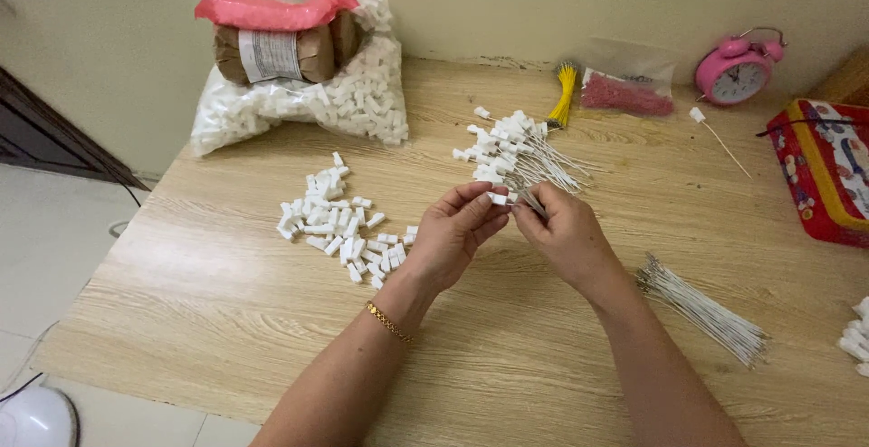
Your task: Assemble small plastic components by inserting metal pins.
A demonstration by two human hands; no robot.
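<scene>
Presently, both hands meet over the middle of the desk (226, 311). The left hand (453, 230), a gold bracelet (389, 322) at its wrist, has its fingertips pinched together on a small white plastic connector (498, 198). The right hand (566, 230) has its fingers closed on a thin white wire (532, 201) whose end sits at that connector; whether the end is seated inside cannot be told.

Toward the right edge lies a bundle of loose white wires (706, 311). Left of the hands sits a scattered pile of white connectors (339, 225). Just beyond the hands lies a heap of finished pieces (516, 153), connectors with wires attached.

Along the far edge stand a clear bag of white connectors (308, 99) with a brown and pink packet (276, 44) on top, a yellow bundle of ties (565, 94), a small bag of red parts (625, 90) and a pink alarm clock (735, 71). A red tin (828, 171) rests at the right edge.

Risk, as judged: the connector is small and held at the fingertips only; a slip could drop it among the loose pile, or the thin wire could bend if pushed off-line
</scene>
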